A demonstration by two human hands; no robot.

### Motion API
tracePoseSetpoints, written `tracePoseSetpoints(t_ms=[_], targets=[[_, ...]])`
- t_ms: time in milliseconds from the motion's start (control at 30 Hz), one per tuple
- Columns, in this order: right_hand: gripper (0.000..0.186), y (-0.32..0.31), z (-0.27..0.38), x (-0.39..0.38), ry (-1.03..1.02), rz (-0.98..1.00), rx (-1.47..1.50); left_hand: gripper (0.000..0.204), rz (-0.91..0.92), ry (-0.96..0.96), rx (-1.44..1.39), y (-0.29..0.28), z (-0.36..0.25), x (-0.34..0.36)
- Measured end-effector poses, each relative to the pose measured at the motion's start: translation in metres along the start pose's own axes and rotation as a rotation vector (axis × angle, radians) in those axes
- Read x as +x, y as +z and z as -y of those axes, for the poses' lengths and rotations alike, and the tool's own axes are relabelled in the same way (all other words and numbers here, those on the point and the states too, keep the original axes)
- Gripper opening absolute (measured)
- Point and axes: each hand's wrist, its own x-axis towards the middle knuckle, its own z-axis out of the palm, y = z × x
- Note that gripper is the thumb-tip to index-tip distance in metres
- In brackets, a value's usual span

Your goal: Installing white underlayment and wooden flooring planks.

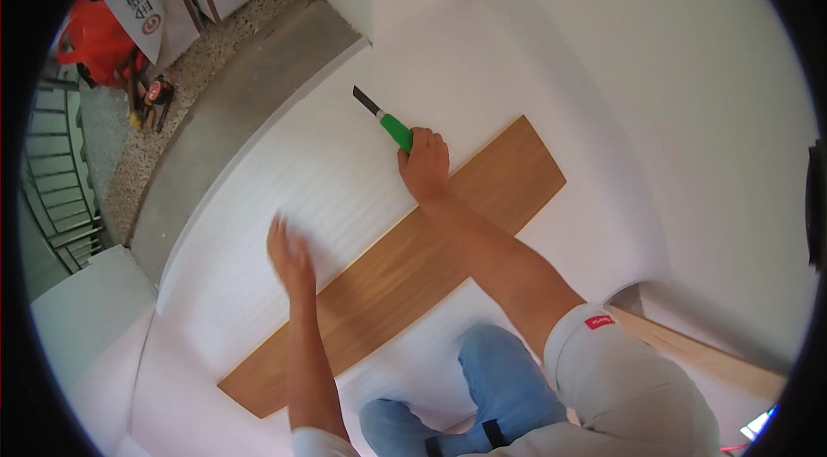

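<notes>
My right hand (425, 166) is closed round the green handle of a utility knife (396, 130). The knife's dark blade points up and to the left, over the white sheet (345, 155). Left of it, my left hand (291, 257) is raised with its fingers stretched out, holding nothing; part of it is smeared by motion. A long wood-coloured plank (396, 272) lies slantwise on the sheet in front of my knees. Both my forearms pass over this plank, hiding parts of it.
A rolled end of the sheet (551, 52) runs along the right wall. Beyond its left edge lies a grey sill (233, 104). Further off are a red bag (95, 35), tools, leaning boards and a metal railing (56, 155). A light wooden board (706, 349) is at right.
</notes>
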Motion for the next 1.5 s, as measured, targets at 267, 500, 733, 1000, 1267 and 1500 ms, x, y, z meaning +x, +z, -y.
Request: tracePoseSetpoints(t_ms=[267, 500, 733, 1000, 1267, 1500], targets=[[0.031, -0.083, 0.016, -0.166, 0.535, 0.056, 0.232, 0.06, -0.181, -0.792, 0.666, -0.302, 0.273, -0.331], [0.022, -0.114, -0.01, -0.285, 1.061, 0.014, 0.911, 0.062, -0.097, -1.259, 0.271, -0.299, 0.264, -0.335], [0.026, -0.072, 0.026, -0.283, 1.178, 0.009, 0.598, 0.063, -0.122, -1.341, -0.049, -0.327, 0.294, -0.33], [0.026, -0.016, 0.064, -0.306, 1.202, -0.109, 0.638, 0.065, -0.285, -1.5, -0.247, -0.426, 0.346, -0.364], [0.015, 0.023, -0.021, -0.316, 1.186, -0.227, 0.805, 0.08, -0.266, -1.369, -0.58, -0.412, 0.355, -0.371], [0.009, -0.051, -0.009, -0.293, 1.32, -0.183, 0.956, 0.079, -0.33, -1.429, -0.338, -0.387, 0.321, -0.354]])
